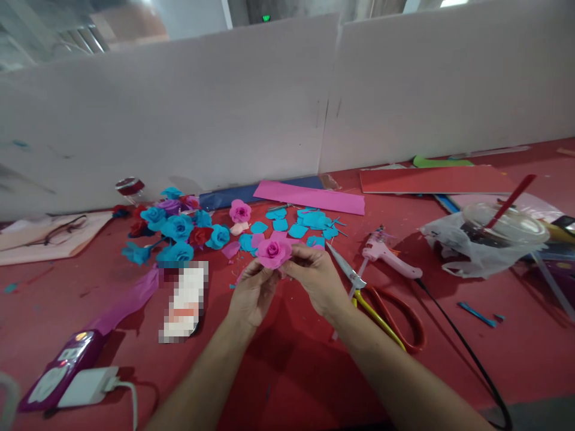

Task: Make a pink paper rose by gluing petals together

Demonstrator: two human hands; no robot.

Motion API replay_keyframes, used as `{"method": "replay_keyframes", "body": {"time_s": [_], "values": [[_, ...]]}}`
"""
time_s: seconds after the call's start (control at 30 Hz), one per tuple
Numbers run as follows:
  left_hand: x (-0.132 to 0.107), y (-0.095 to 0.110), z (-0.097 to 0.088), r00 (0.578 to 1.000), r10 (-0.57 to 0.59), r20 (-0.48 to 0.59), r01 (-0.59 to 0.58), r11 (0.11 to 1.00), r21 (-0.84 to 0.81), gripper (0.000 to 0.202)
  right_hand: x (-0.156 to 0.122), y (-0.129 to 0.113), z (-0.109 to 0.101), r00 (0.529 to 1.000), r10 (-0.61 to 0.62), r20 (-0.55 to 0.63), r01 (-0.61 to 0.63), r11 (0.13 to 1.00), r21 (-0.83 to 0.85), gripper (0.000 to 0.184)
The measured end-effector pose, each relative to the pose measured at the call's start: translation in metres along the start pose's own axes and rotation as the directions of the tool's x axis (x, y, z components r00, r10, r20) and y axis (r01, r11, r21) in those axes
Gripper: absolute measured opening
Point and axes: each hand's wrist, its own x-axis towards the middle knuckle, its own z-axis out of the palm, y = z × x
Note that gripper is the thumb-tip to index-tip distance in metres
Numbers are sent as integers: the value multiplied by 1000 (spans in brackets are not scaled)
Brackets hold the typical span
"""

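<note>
Both my hands hold a pink paper rose (273, 251) above the red table (291, 365). My left hand (251, 293) pinches it from below left, fingers closed on its base. My right hand (317, 278) grips the rose's right side with closed fingers. Just beyond the rose lie loose blue paper petals (299, 224) and another pink rose (240, 211).
A heap of blue, red and purple paper roses (173, 230) lies at the left. Scissors (381, 302), a pink glue gun (389, 254) with its black cord, a lidded drink cup (503, 230) in a plastic bag and coloured paper sheets (309, 196) lie to the right. A phone (60, 368) with a charger sits near left. White partition boards (224, 108) stand behind.
</note>
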Motion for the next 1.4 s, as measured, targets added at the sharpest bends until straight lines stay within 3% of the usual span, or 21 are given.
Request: {"method": "replay_keyframes", "body": {"time_s": [0.53,0.77,0.97,1.4], "values": [[-1,-2,-5,999,29,41,-29,1000,-10,15,0,0,0,997,-63,-38,61,996,-61,17],[-3,8,0,997,-69,-30,63,985,-158,18,-2,-7,-1,991,-98,-94,97,995,-14,20],[-2,6,-2,990,-138,-36,130,976,-174,19,-1,5,-2,990,-127,-63,111,971,-213,11],[-3,-1,-1,997,-48,67,52,997,-60,15,-5,9,4,973,-216,-87,175,924,-340,12]]}}
